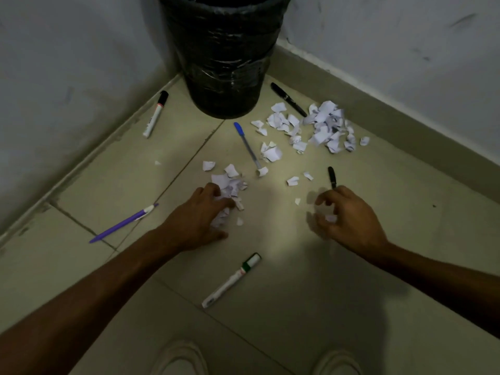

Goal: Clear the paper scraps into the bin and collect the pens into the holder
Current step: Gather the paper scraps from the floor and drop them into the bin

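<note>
Fingers (216, 205) on scraps (230, 185); blue pen (247, 144) cap toward bin (224, 55).

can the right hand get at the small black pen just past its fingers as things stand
Probably yes. The small black pen lies on bare floor right beyond the right hand, nothing between them. That hand seems to pinch a paper scrap already, which could hamper the grip.

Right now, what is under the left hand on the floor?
Crumpled white paper scraps show under and past the fingers of the left hand, which curls over the small pile on the tiled floor. Whatever lies beneath the palm is covered, so further scraps there cannot be confirmed.
</note>
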{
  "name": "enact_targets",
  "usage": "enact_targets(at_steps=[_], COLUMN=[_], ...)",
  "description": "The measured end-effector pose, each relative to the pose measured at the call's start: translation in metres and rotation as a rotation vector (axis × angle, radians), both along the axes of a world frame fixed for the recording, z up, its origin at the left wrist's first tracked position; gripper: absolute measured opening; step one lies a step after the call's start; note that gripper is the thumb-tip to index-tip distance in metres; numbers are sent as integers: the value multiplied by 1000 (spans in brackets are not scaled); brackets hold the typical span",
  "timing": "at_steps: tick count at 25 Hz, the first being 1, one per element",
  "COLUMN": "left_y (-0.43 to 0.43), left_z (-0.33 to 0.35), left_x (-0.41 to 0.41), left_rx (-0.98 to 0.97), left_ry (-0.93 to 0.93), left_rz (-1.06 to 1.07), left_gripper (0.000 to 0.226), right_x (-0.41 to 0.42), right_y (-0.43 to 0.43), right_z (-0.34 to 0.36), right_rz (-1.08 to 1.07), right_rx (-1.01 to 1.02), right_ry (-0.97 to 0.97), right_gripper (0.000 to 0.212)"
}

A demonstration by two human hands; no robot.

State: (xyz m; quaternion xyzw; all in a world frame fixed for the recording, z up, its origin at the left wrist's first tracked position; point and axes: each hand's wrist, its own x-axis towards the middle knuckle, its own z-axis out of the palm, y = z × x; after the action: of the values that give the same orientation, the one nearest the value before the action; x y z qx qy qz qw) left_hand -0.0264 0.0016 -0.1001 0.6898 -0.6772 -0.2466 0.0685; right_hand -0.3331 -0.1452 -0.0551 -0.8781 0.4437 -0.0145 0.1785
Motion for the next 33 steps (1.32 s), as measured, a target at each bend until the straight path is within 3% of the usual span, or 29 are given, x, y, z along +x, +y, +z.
enact_targets(at_steps=[2, 4, 9, 13, 15, 17, 19, 22, 25, 27, 30, 33], left_y=[-8, -15, -13, -28, -45, -55, -52, -27, 3, 25, 52, 56], left_z=[-12, -13, 7, 11, 10, 10, 8, 11, 19, 24, 24, 12], left_x=[-9, -19, -14, 27, 35, 29, 12, 2, 17, 21, 9, -11], left_rx=[-85, -134, -187, -167, -121, -75, -60, -83, -157, -47, 115, 63], left_ry=[139, 203, 225, 85, 4, -72, -55, 124, 108, 17, -54, 61], left_rz=[11, 29, 121, 356, 356, 250, 111, 69, 241, 318, 330, 317], left_gripper=[53, 49, 84, 108, 99, 84, 72, 64, 72, 82, 92, 80], right_x=[-28, -33, 33, 60, 67, 80, 91, 109, 135, 149, 142, 120], right_y=[8, 20, 24, -40, -67, -64, -44, -54, -92, -106, -100, -65], right_z=[-13, -25, -20, -7, -10, -21, -31, -25, -18, -23, -31, -31], right_rz=[12, 69, 355, -1, -67, 53, 219, 191, 232, 279, 332, 377], right_rx=[40, 110, 257, 30, 73, 116, 189, 169, 56, 93, 108, 154], right_ry=[99, 140, -19, 2, 100, 146, 83, -137, -54, 122, 150, 107], right_gripper=[35, 35, 42, 58, 66, 62, 52, 41, 57, 61, 50, 42])
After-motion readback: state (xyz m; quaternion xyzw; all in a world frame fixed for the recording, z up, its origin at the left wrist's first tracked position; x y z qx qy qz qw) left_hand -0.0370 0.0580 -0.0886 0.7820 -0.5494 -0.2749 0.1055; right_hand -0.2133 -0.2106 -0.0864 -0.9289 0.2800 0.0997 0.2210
